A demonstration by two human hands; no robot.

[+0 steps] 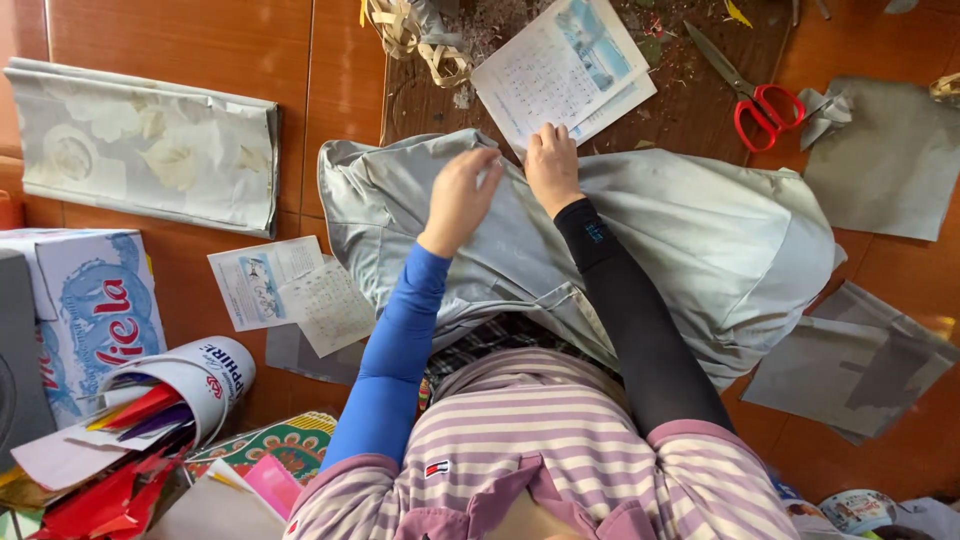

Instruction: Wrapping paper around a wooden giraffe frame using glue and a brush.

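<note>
Both hands (505,185) gripping grey cloth (700,250)

Bright even light, soft shadows; faint glare seen on floor (920,330); left hand (462,195) slightly motion-blurred; edges mildly warped.

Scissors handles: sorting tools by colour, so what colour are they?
Red, on the scissors in the head view.
</note>
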